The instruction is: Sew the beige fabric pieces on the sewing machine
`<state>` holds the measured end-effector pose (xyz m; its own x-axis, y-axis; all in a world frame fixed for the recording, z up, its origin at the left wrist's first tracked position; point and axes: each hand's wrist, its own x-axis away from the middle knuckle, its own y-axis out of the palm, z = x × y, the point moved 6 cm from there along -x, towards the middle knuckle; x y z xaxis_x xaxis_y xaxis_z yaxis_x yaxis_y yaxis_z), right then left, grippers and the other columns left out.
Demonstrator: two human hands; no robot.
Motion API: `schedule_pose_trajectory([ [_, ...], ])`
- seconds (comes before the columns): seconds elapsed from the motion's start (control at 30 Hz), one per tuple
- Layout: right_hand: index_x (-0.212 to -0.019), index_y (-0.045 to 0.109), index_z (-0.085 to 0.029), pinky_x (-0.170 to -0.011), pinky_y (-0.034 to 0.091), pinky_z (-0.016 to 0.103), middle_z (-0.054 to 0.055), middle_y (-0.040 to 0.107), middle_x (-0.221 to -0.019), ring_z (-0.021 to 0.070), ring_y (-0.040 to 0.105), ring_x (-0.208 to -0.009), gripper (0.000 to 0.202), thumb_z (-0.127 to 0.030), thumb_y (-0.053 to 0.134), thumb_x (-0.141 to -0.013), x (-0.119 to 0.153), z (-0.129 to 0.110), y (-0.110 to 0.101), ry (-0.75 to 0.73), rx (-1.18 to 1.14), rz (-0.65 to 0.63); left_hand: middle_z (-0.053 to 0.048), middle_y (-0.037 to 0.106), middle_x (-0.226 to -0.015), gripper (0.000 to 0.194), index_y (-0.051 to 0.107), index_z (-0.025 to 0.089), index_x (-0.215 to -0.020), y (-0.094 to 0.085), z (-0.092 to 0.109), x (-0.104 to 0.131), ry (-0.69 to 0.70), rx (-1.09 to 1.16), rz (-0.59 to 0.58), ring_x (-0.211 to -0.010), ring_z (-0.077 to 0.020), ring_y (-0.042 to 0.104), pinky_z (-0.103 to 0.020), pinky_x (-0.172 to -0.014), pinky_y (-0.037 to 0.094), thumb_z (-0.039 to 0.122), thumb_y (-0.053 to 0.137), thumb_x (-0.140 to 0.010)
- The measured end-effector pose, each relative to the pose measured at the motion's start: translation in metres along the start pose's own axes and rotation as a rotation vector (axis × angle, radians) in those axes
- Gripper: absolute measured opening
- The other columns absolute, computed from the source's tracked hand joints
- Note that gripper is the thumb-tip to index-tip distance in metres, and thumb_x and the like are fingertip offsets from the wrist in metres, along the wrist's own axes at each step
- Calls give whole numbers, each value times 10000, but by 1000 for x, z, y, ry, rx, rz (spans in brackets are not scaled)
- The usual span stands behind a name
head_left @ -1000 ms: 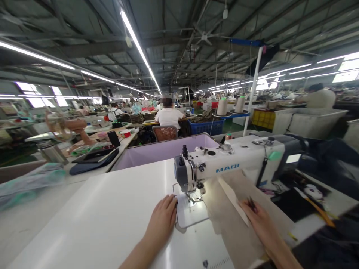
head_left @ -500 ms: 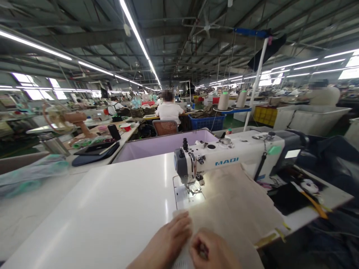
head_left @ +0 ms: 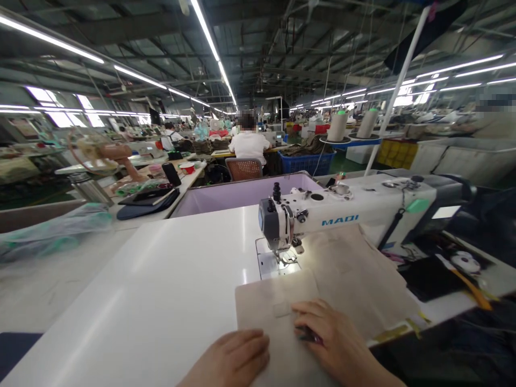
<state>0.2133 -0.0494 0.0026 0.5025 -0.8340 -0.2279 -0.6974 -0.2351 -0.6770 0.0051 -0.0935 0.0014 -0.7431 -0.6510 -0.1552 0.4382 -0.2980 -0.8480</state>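
A beige fabric piece (head_left: 258, 301) lies on the white sewing table, its far edge just in front of the needle area of the sewing machine (head_left: 342, 207). A small square patch (head_left: 282, 309) shows on it. My left hand (head_left: 239, 355) rests at the fabric's left side, fingers laid over it. On the right side, my right hand (head_left: 328, 333) touches the fabric with its fingertips and keeps a small dark tool (head_left: 309, 335) in its curled fingers; its exact kind is partly hidden. More beige fabric (head_left: 350, 269) spreads under the machine arm and to the right.
A lilac-lined bin (head_left: 245, 191) stands behind the table. Thread cones (head_left: 337, 126) sit on a stand by a white pole (head_left: 397, 97). At left are a flask (head_left: 91, 188), a phone (head_left: 171, 174) and a fan (head_left: 108, 153). A co-worker (head_left: 248, 145) sits ahead, back turned.
The fabric's far edge now lies smooth and visible before the needle. My right hand has moved away and opened out over the fabric; my left has drawn back. The view has shifted.
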Motion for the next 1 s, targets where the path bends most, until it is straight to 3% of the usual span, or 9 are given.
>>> schedule_pose_trajectory([
  [0.1,-888,771,-253,-947,507,373,90,731,-1196,275,665,-1105,164,-361,648,-899,-1,8,-9,61,-220,57,-50,725,-1213,344,721,336,-1198,-17,-26,9,-362,266,206,-1132,-260,664,-357,-1025,510,446,462,-1001],
  [0.2,-987,787,-254,-947,512,423,122,729,-1197,324,664,-1123,442,-642,620,-858,-3,20,-13,87,-555,60,-46,771,-991,380,775,266,-1043,-30,-41,17,-707,583,367,-928,-264,703,-351,-882,561,545,534,-951],
  [0.3,-1114,737,-215,-792,563,412,136,760,-1049,339,711,-966,634,-714,703,-724,-6,34,-8,143,-788,70,-53,761,-821,429,780,212,-937,-30,-49,18,-872,765,470,-768,-268,692,-319,-681,567,605,626,-860],
  [0.43,-1156,636,-196,-776,555,360,74,756,-910,269,709,-846,522,-417,778,-705,-9,52,2,385,-581,239,-45,724,-729,401,733,206,-776,-28,-59,12,-892,663,481,-668,-243,641,-280,-573,505,583,617,-844],
  [0.57,-1335,475,-195,-799,554,353,66,752,-956,240,716,-845,615,-386,676,-786,-12,55,9,464,-400,359,-31,665,-677,337,633,223,-632,-35,-59,0,-833,303,399,-688,-238,611,-288,-647,463,454,545,-862],
  [0.7,-1023,608,-234,-709,547,301,29,735,-849,229,712,-783,279,-431,608,-825,-14,58,13,463,-222,328,-45,693,-777,197,639,219,-688,-34,-57,-3,-896,158,338,-778,-257,640,-311,-703,436,261,472,-784],
  [0.8,-798,645,-246,-654,530,277,12,722,-752,217,693,-717,236,-454,553,-863,-16,56,12,419,-147,246,-44,694,-828,233,673,214,-840,-31,-56,3,-949,222,431,-823,-261,647,-327,-735,446,318,465,-839],
  [0.9,-907,745,-258,-753,550,284,26,780,-908,247,720,-861,322,-530,580,-854,-15,54,7,414,-160,257,-5,645,-789,407,602,206,-1195,-26,-57,16,-1003,286,613,-752,-246,628,-336,-712,459,436,496,-878],
  [1.0,-949,787,-272,-782,557,275,28,792,-976,259,726,-900,378,-589,644,-802,-13,49,4,405,-188,291,40,558,-712,454,520,199,-1244,-19,-58,27,-1023,339,745,-655,-220,585,-324,-649,453,457,523,-871],
])
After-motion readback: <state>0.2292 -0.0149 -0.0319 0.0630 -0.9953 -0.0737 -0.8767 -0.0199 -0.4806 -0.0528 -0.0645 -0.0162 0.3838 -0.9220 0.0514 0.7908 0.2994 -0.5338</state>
